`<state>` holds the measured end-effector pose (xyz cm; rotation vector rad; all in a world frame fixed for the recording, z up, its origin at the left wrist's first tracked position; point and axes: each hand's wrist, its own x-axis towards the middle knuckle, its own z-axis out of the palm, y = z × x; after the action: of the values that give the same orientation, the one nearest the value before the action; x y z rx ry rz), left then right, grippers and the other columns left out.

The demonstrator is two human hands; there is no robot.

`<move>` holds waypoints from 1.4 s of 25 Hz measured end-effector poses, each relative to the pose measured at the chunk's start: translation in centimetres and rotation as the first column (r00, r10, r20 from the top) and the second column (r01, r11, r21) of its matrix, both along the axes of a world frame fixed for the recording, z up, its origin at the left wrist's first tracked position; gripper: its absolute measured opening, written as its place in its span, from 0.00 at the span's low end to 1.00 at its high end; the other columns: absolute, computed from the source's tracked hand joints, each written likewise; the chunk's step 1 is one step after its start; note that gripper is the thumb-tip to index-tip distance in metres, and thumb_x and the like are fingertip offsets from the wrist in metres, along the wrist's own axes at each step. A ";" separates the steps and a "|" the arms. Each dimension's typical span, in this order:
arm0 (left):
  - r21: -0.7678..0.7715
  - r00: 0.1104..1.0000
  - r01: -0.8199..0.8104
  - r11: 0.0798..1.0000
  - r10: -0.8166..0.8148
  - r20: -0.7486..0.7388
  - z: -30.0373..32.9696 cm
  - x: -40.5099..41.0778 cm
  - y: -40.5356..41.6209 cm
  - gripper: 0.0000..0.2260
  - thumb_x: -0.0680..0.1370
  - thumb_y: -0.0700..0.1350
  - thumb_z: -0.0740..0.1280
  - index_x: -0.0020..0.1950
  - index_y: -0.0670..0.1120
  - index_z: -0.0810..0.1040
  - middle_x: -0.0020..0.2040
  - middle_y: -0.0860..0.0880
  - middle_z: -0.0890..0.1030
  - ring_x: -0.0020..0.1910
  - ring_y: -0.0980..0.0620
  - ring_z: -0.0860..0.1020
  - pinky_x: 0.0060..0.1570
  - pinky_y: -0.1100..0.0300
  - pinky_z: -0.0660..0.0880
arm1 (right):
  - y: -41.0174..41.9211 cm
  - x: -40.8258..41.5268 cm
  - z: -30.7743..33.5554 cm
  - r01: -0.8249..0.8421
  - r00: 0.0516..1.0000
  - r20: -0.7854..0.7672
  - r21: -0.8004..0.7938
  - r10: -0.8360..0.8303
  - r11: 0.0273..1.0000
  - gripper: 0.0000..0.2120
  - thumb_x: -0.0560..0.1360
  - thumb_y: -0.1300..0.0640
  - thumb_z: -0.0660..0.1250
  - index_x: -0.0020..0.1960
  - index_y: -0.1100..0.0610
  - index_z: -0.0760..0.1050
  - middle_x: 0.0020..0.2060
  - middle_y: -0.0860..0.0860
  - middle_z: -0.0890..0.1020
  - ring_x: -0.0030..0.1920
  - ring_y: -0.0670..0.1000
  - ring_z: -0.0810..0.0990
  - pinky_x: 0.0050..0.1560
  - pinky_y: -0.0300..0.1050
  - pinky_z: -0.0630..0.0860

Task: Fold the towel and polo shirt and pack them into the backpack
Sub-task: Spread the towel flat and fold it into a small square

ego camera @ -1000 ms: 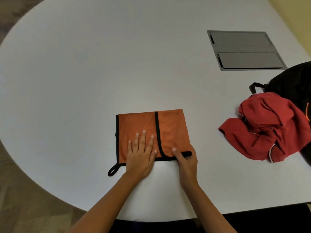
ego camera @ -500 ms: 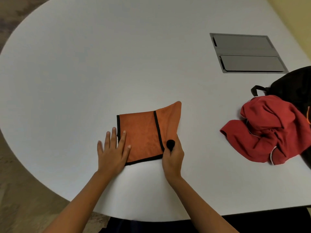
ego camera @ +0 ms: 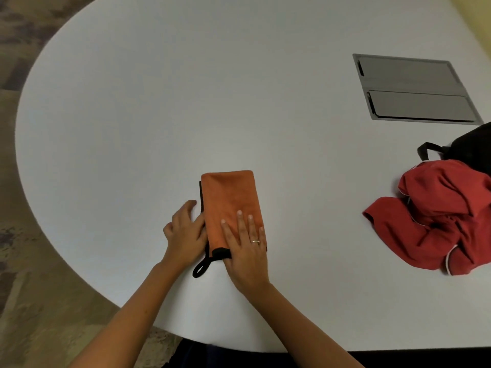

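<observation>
The orange towel (ego camera: 229,197) with black trim lies folded into a narrow upright rectangle near the table's front edge, its black loop trailing out at the bottom left. My right hand (ego camera: 245,244) lies flat on the towel's lower half, fingers straight. My left hand (ego camera: 186,232) rests against the towel's left edge, fingers relaxed. The red polo shirt (ego camera: 438,219) lies crumpled at the right. Behind it, the black backpack (ego camera: 473,147) is cut off by the frame's right side.
The white round table (ego camera: 186,102) spreads wide to the left and back. A grey recessed cable hatch (ego camera: 414,90) sits flush in the tabletop at the back right. Patterned carpet shows beyond the table's left edge.
The towel's right part has been folded over to the left, making it narrower. My right hand went from pinching the corner to lying flat on top; my left hand shifted to the left edge.
</observation>
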<state>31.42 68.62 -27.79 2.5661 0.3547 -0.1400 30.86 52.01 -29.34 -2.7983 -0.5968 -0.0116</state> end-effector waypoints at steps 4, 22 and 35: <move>-0.348 0.926 -0.376 0.859 0.336 -0.172 2.6 3.8 0.8 0.15 0.79 0.59 0.55 0.39 0.53 0.73 0.46 0.55 0.71 0.56 0.48 0.69 0.55 0.52 0.58 | -0.4 0.1 -0.1 -0.042 0.999 0.017 -0.042 0.043 0.998 0.31 0.77 0.35 0.52 0.75 0.50 0.62 0.75 0.57 0.61 0.75 0.61 0.56 0.71 0.62 0.60; -0.874 0.881 -0.429 0.227 0.320 -0.349 2.1 7.4 -1.4 0.15 0.77 0.49 0.68 0.63 0.49 0.75 0.58 0.48 0.80 0.55 0.49 0.80 0.55 0.49 0.78 | -5.9 2.1 0.0 0.012 0.994 0.104 0.221 -0.036 0.975 0.22 0.78 0.59 0.53 0.71 0.57 0.68 0.69 0.60 0.71 0.63 0.62 0.76 0.56 0.54 0.77; -0.445 0.953 -0.287 0.848 0.300 -0.045 1.8 9.8 0.6 0.14 0.80 0.53 0.62 0.62 0.48 0.70 0.53 0.49 0.76 0.51 0.49 0.76 0.48 0.58 0.71 | -4.7 1.0 0.0 -0.032 0.998 -0.054 0.055 0.035 0.998 0.24 0.78 0.51 0.55 0.74 0.49 0.64 0.71 0.63 0.66 0.70 0.70 0.64 0.66 0.68 0.64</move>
<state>41.26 69.25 -25.97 2.0276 0.6235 -0.0639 31.90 47.34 -29.34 -2.7266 -0.6206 0.0556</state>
